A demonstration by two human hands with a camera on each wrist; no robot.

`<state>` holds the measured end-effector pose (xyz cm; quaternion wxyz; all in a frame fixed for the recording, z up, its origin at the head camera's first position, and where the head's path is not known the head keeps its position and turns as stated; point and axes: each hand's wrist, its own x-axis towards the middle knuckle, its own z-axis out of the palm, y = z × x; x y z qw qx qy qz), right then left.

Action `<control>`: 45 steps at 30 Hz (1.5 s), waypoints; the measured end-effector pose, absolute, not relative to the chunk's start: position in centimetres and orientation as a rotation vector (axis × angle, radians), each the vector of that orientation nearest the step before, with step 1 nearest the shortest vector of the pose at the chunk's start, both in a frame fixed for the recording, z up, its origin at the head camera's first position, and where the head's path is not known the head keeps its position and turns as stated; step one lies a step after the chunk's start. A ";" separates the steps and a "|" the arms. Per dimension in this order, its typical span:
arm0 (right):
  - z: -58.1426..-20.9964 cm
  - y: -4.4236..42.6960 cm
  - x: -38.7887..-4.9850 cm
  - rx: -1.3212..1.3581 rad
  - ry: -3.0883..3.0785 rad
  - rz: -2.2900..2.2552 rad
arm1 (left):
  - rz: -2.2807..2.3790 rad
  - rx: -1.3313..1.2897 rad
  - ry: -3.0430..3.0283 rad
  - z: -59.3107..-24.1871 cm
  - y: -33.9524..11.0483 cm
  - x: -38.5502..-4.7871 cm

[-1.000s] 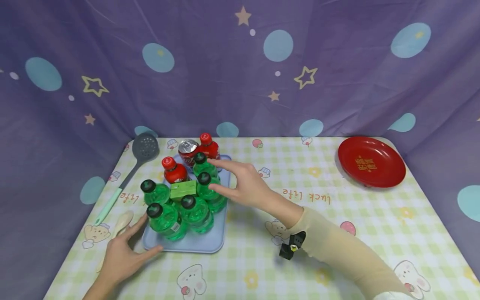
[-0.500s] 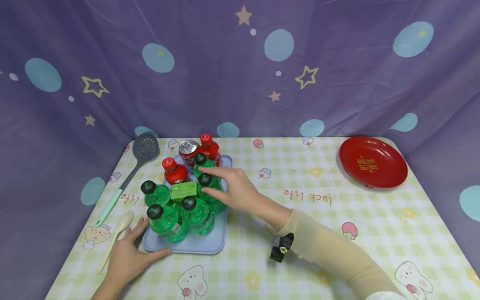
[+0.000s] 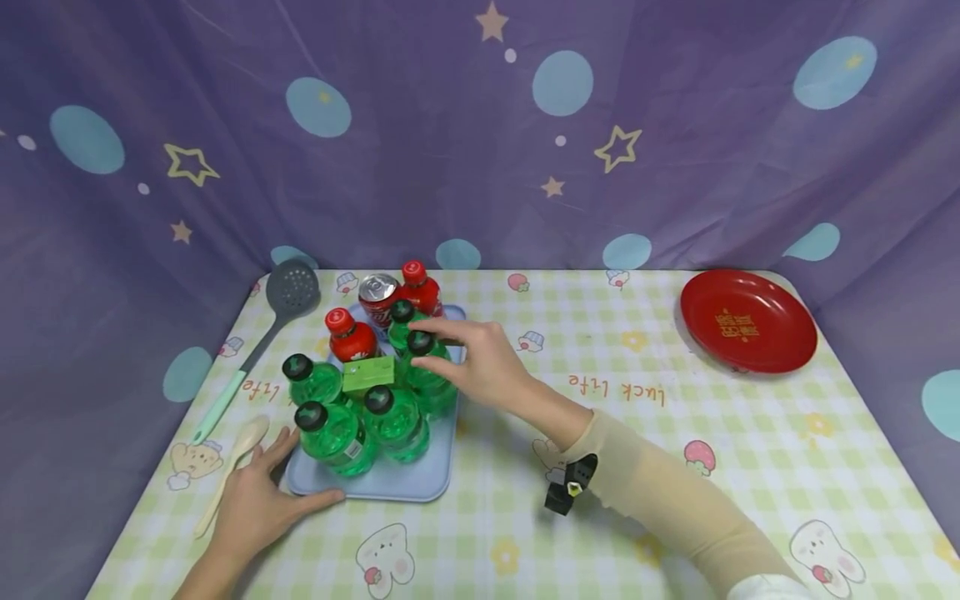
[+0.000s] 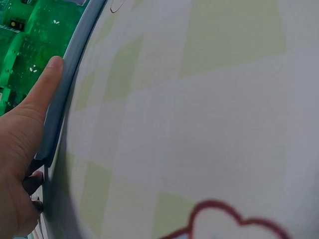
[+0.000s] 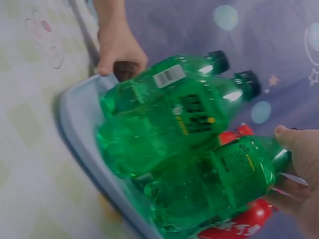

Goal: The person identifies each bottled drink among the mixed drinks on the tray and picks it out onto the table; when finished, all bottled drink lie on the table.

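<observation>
A pale blue tray (image 3: 431, 475) carries several green plastic bottles with black caps. My right hand (image 3: 487, 362) pinches the neck of a green bottle (image 5: 219, 179) on the tray's right side. In the head view, that bottle's black cap (image 3: 422, 342) shows between thumb and fingers. At the tray's front left corner, my left hand (image 3: 258, 504) holds the tray, with the thumb (image 4: 47, 82) over its rim; its other fingers are partly hidden. Near this hand stands another green bottle (image 3: 337, 446).
Red-capped bottles (image 3: 352, 340), a cola can (image 3: 377, 296) and a light green box (image 3: 367, 375) share the tray. A slotted turner (image 3: 292, 292) and a pale spoon (image 3: 236, 458) lie at the left. A red plate (image 3: 750, 325) lies at the far right.
My right hand has moved from over the bottles to close on one bottle's neck. That bottle's cap has shifted slightly up and right. My left thumb has slid a little right along the tray's front edge.
</observation>
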<state>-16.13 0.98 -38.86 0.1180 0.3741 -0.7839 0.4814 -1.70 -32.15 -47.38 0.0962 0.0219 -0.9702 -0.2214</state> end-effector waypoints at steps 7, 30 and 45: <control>-36.6 2.9 -17.4 1.026 -2.229 1.431 | -0.639 0.070 -2.892 -47.2 -32.2 -1.7; -36.2 6.9 -25.5 0.764 -2.337 1.319 | -0.653 0.028 -2.906 -46.9 -32.6 -2.0; -38.1 6.1 -27.8 0.570 -2.486 1.289 | -0.684 0.048 -2.896 -47.0 -32.5 -1.9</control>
